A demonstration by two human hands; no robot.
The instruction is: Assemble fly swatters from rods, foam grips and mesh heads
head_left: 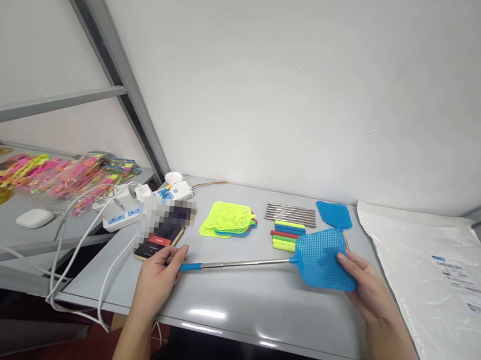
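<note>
A blue fly swatter (pixel 326 259) with a thin metal telescopic rod spans the space between my hands, above the grey table. My left hand (pixel 159 275) grips its blue handle end at the left. At the other end, my right hand (pixel 366 283) pinches the edge of the perforated paddle, thumb on top. Behind the rod lies a stack of swatter heads (pixel 229 218), yellow on top with blue and red below. Coloured handle tubes (pixel 287 236) form a row partly covered by the held paddle. Several metal rods (pixel 291 215) lie behind them. Another blue swatter (pixel 335 215) rests at the back.
A phone (pixel 166 232) lies by my left hand, near power strips (pixel 122 217) and loose white cables (pixel 79 242). A white plastic mailer bag (pixel 433 285) covers the table's right side. Pink and yellow packaged items (pixel 61 172) sit on the left shelf, beyond a metal post (pixel 143 115).
</note>
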